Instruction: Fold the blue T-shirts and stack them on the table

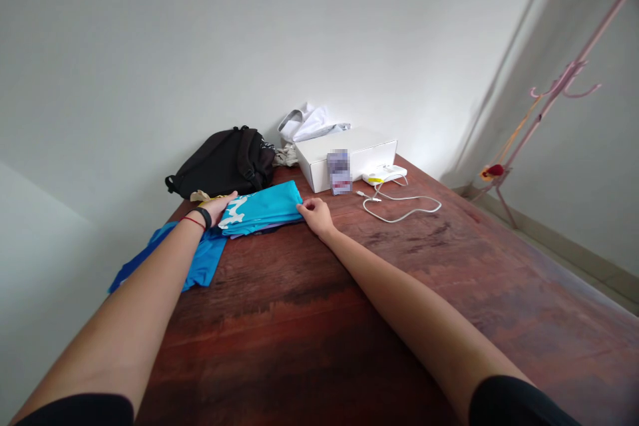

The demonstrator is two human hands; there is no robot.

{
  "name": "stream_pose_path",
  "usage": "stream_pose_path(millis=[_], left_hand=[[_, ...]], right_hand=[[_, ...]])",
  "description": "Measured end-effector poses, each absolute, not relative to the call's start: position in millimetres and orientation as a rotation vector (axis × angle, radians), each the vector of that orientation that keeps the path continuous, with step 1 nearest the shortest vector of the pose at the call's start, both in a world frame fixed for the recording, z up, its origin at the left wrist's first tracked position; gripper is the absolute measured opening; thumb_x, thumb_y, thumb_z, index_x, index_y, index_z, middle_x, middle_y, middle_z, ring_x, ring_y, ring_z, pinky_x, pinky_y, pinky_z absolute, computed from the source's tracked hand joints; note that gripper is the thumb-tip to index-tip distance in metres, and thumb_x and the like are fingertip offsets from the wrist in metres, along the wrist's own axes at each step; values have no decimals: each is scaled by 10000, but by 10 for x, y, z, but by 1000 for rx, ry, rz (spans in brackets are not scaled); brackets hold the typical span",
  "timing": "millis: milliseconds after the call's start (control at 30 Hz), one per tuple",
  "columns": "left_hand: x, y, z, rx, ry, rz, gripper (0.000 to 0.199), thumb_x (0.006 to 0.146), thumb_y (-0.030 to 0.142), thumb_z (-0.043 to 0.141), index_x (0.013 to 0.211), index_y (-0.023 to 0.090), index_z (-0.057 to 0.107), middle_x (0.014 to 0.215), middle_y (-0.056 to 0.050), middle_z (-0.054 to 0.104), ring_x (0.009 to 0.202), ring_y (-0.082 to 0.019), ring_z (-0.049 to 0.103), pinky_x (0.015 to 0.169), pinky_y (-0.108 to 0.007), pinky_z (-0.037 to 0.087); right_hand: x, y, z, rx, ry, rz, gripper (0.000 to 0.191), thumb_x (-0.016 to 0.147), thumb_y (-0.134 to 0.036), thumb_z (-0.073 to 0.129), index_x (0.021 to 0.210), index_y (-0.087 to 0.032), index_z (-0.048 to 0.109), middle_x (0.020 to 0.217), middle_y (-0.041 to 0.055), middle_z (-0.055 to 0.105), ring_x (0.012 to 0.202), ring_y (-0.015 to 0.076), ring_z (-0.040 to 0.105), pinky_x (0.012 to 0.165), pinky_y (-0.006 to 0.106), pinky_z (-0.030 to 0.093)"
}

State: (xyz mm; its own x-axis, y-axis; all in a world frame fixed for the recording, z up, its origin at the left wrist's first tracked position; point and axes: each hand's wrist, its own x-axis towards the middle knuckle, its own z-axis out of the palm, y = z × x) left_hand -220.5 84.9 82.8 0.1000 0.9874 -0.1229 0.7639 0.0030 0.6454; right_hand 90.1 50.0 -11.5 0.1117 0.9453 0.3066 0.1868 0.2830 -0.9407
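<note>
A folded light-blue shirt point(269, 205) with a white print lies on the wooden table, on top of darker folded cloth that shows along its lower edge. My left hand point(217, 208) grips its left end, the thumb along the edge and the other fingers mostly hidden. At the opposite end, my right hand point(316, 215) pinches the right edge between thumb and curled fingers. Loose blue clothing point(207, 259) spreads under and beside my left forearm, partly covered by it.
Behind the shirt sits a black backpack point(219, 160) against the wall. A white box point(349, 146) stands right of it, with white cloth point(307, 123) behind. In front are a small blurred pack point(340, 173), a white device point(384, 175) and a white cable point(399, 218). A pink coat stand point(554, 90) rises at right.
</note>
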Motion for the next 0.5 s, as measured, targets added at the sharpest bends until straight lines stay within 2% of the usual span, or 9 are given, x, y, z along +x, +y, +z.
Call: stream_pose_path(millis=[67, 133, 233, 333, 500], left_hand=[[-2224, 817, 841, 1678, 1646, 531, 661, 932, 756, 431, 977, 137, 659, 839, -47, 740, 865, -231, 682, 779, -373, 583], [-2226, 783, 847, 1562, 1614, 613, 638, 852, 768, 567, 1011, 154, 634, 869, -50, 751, 904, -231, 676, 813, -366, 572], [-2197, 732, 845, 1445, 1590, 762, 614, 811, 617, 739, 1195, 169, 570, 1033, -79, 750, 978, -223, 673, 847, -347, 558], [-2163, 693, 837, 1369, 1510, 820, 688, 803, 459, 810, 1362, 197, 506, 1176, -86, 724, 996, -220, 683, 849, -342, 567], [-2176, 672, 797, 1309, 1416, 846, 748, 695, 303, 909, 1358, 168, 590, 1285, -104, 686, 993, -210, 684, 810, -276, 579]], right_hand=[[901, 498, -114, -1161, -1350, 809, 285, 780, -456, 655, 641, -210, 613, 761, 26, 686, 795, 208, 635, 783, 309, 490], [898, 498, -115, -1152, -1346, 818, 288, 781, -463, 657, 651, -210, 613, 752, 23, 681, 782, 204, 632, 772, 308, 493], [887, 504, -125, -1124, -1340, 837, 238, 770, -433, 680, 717, -205, 639, 803, 29, 698, 793, 199, 648, 763, 301, 503], [873, 516, -145, -1106, -1325, 858, 213, 760, -406, 699, 790, -200, 654, 820, 29, 705, 778, 191, 659, 743, 294, 517], [865, 532, -159, -1084, -1314, 876, 222, 750, -383, 721, 841, -191, 656, 814, 27, 706, 755, 184, 661, 741, 302, 534]])
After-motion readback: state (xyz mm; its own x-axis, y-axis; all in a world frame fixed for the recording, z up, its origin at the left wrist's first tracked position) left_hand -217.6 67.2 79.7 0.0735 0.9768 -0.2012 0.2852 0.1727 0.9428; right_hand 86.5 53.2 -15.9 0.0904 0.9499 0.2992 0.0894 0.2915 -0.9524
